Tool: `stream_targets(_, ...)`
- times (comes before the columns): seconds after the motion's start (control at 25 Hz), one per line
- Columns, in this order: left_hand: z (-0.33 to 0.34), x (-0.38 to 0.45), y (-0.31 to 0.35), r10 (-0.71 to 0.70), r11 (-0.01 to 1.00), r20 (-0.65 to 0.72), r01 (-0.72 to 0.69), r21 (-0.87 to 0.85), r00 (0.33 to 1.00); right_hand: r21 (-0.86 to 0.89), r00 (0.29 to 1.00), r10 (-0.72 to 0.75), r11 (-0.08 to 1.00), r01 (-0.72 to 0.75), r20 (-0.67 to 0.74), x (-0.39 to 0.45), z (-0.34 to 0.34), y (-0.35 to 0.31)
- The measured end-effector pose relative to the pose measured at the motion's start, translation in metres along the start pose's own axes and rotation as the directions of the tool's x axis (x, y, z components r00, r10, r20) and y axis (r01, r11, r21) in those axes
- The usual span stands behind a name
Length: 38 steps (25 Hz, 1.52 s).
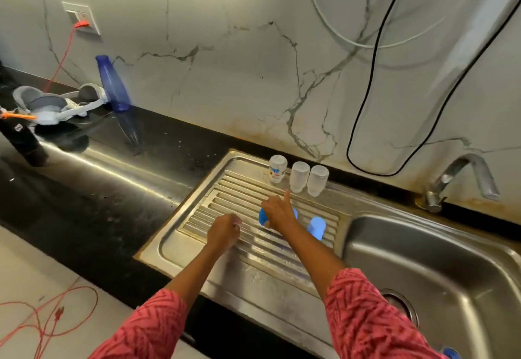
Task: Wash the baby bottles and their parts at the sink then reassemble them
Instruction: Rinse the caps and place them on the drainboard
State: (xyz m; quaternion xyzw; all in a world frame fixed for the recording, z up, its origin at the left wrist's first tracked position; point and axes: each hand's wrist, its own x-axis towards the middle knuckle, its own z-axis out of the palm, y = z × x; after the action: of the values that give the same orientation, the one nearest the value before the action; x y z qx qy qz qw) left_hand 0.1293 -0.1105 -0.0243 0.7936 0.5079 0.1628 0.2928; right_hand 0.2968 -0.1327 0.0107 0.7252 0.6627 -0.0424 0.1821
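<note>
Three clear baby bottles stand upside down in a row at the back of the steel drainboard [197, 246]: one with a printed label [277, 169], a plain one [299, 176] and another plain one [317, 180]. My right hand [279, 213] grips a blue cap [263, 217] on the ribbed part of the drainboard, just in front of the bottles. A second pale blue cap [316, 227] stands to its right. My left hand [224, 231] hovers to the left, its fingers curled around something small and pale that I cannot make out.
The sink basin [439, 268] lies to the right, with the tap [462, 178] behind it. A tall blue bottle [112, 83] stands on the black counter [93, 189] at the wall. A grey padded item [53, 105] and red cord lie at far left.
</note>
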Motion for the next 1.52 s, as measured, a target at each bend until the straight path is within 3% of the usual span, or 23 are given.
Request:
stream_targets(0.08, -0.003, 0.004, 0.004, 0.030, 0.998, -0.092, -0.035, -0.054, 0.995, -0.009, 0.999, -0.011, 1.000, 0.011, -0.034, -0.001, -0.003, 0.003)
stream_targets(0.16, -0.003, 0.003, 0.020, 0.072, 0.989, -0.210, -0.098, -0.113, 0.975, 0.081, 0.986, -0.013, 0.996, 0.027, -0.164, -0.009, -0.004, 0.007)
stream_targets(0.28, 0.011, 0.005, 0.073, 0.089, 0.978, -0.322, -0.144, -0.152, 0.943, 0.206, 0.834, 0.088, 0.978, 0.031, -0.544, -0.039, -0.006, 0.033)
stream_targets(0.32, 0.022, 0.005, 0.096, 0.104, 0.969, -0.327, -0.169, -0.178, 0.940, 0.256, 0.804, 0.142, 0.966, 0.014, -0.578, -0.051, -0.003, 0.048)
stream_targets(0.4, 0.050, -0.001, 0.140, 0.164, 0.936, -0.271, -0.236, -0.260, 0.949, 0.369, 0.817, 0.280, 0.925, -0.089, -0.505, -0.082, 0.005, 0.076)
stream_targets(0.48, 0.093, -0.020, 0.184, 0.295, 0.884, -0.144, -0.327, -0.336, 0.945, 0.484, 0.759, 0.466, 0.845, -0.228, -0.456, -0.132, 0.037, 0.114)
stream_targets(0.6, 0.164, -0.062, 0.227, 0.432, 0.876, 0.185, -0.362, -0.319, 0.883, 0.613, 0.742, 0.644, 0.667, -0.425, -0.187, -0.212, 0.109, 0.161)
stream_targets(0.72, 0.222, -0.090, 0.239, 0.341, 0.940, 0.488, -0.277, -0.201, 0.803, 0.554, 0.738, 0.643, 0.546, -0.629, 0.204, -0.275, 0.186, 0.192)
stream_targets(0.8, 0.251, -0.097, 0.242, 0.252, 0.967, 0.585, -0.216, -0.133, 0.771, 0.516, 0.722, 0.561, 0.512, -0.687, 0.405, -0.304, 0.226, 0.213)
stream_targets(0.88, 0.273, -0.100, 0.241, 0.184, 0.977, 0.627, -0.209, -0.034, 0.757, 0.504, 0.722, 0.466, 0.517, -0.692, 0.512, -0.318, 0.257, 0.227)
stream_targets(1.0, 0.296, -0.103, 0.235, 0.052, 0.990, 0.641, -0.126, 0.070, 0.766, 0.512, 0.783, 0.331, 0.612, -0.603, 0.526, -0.309, 0.288, 0.231)
stream_targets(1.16, 0.314, -0.101, 0.223, -0.064, 0.998, 0.616, 0.032, 0.063, 0.785, 0.413, 0.800, 0.207, 0.767, -0.490, 0.563, -0.284, 0.307, 0.222)
stream_targets(1.24, 0.317, -0.107, 0.221, -0.100, 0.995, 0.618, 0.062, 0.082, 0.780, 0.412, 0.813, 0.185, 0.788, -0.458, 0.552, -0.277, 0.315, 0.221)
stream_targets(1.36, 0.322, -0.115, 0.222, -0.158, 0.987, 0.626, 0.145, 0.073, 0.764, 0.491, 0.849, 0.193, 0.744, -0.454, 0.492, -0.277, 0.301, 0.226)
stream_targets(1.44, 0.321, -0.120, 0.236, -0.236, 0.945, 0.616, 0.325, -0.035, 0.751, 0.603, 0.882, 0.222, 0.659, -0.450, 0.415, -0.275, 0.287, 0.235)
stream_targets(1.52, 0.315, -0.119, 0.259, -0.291, 0.816, 0.642, 0.534, -0.219, 0.709, 0.685, 0.922, 0.269, 0.617, -0.387, 0.278, -0.271, 0.264, 0.247)
